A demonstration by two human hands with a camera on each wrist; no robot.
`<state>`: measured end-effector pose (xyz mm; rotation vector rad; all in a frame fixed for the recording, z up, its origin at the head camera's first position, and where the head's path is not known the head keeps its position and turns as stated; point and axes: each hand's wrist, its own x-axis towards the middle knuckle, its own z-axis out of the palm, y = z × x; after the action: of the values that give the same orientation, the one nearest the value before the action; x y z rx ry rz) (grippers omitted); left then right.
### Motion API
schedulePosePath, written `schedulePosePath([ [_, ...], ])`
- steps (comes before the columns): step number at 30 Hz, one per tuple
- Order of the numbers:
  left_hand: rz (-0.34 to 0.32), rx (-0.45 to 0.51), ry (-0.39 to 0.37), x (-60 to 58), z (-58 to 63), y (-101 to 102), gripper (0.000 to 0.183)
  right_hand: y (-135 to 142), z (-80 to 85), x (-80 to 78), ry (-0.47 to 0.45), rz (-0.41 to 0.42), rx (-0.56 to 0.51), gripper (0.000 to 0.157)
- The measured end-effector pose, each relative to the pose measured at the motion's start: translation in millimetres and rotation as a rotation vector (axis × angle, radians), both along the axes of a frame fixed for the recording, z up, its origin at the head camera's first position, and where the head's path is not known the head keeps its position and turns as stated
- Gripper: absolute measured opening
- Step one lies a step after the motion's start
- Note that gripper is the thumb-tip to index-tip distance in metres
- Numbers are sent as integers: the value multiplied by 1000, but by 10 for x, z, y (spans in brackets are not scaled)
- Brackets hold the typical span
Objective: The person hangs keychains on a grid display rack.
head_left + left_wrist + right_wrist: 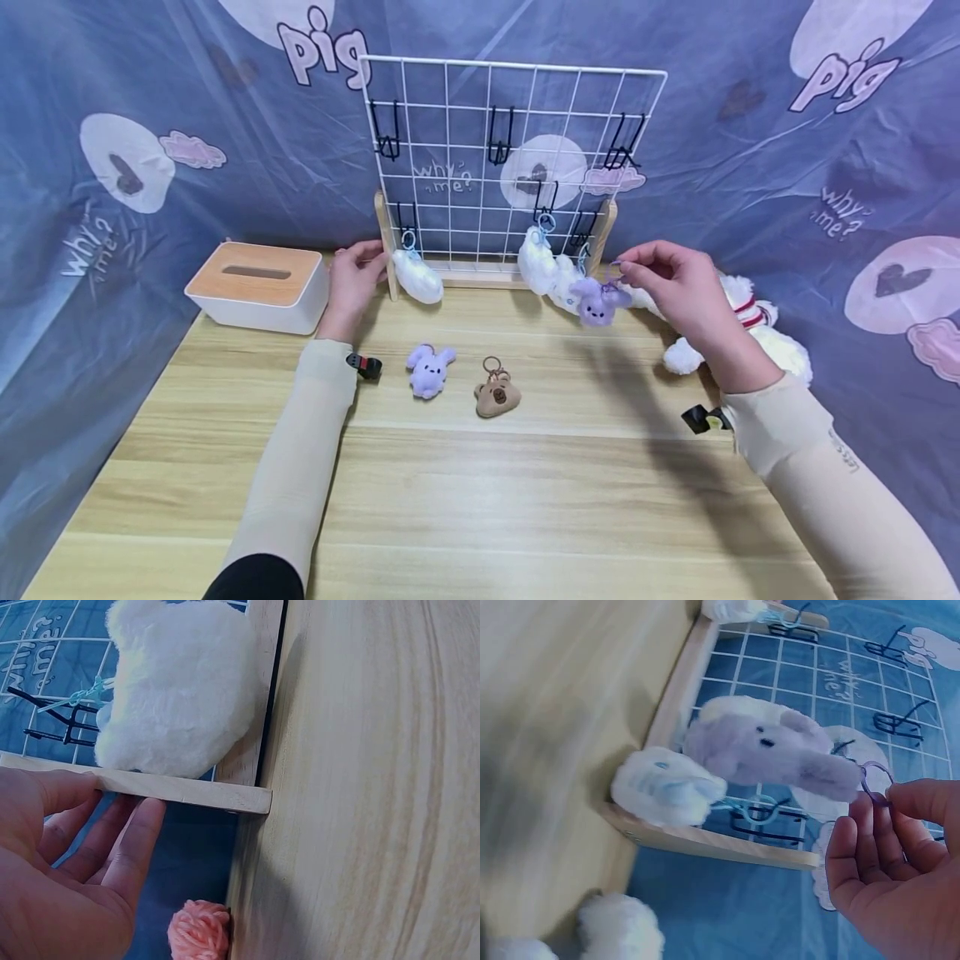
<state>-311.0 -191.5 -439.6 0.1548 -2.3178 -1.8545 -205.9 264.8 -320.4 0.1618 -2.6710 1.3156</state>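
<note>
My right hand (678,279) pinches the purple ring (877,782) of a purple plush keychain (596,302), which hangs in front of the rack's right end. My left hand (82,862) holds the left wooden post (187,787) of a white wire grid rack (465,167), fingertips against its outer side. White plush keychains hang by blue rings from the rack's lower black hooks: one (418,277) at the left, one (537,262) right of centre and one (667,786) at the right. The purple plush partly covers the right-hand ones in the head view.
A second purple plush (429,372) and a brown bear keychain (497,395) lie on the wooden table (480,500). A tissue box (258,287) stands at the left, a white plush toy (776,346) at the right. Several upper hooks (501,152) hold nothing. Pink yarn (199,930) lies behind the left post.
</note>
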Motion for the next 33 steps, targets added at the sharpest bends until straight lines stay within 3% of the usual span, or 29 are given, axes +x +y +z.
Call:
schedulePosePath([
  [9,1,-5,4,24,10,2,37,-22,261,-105,24,-47,-61,22],
  [16,1,-6,-4,26,-2,-16,38,-60,419,-224,106,-38,-148,7],
  [22,-5,-10,-2,15,-20,-25,38,-70,532,-300,154,-30,-224,12],
  [33,-10,17,34,-11,-12,-14,36,-36,738,-434,178,-40,-255,14],
])
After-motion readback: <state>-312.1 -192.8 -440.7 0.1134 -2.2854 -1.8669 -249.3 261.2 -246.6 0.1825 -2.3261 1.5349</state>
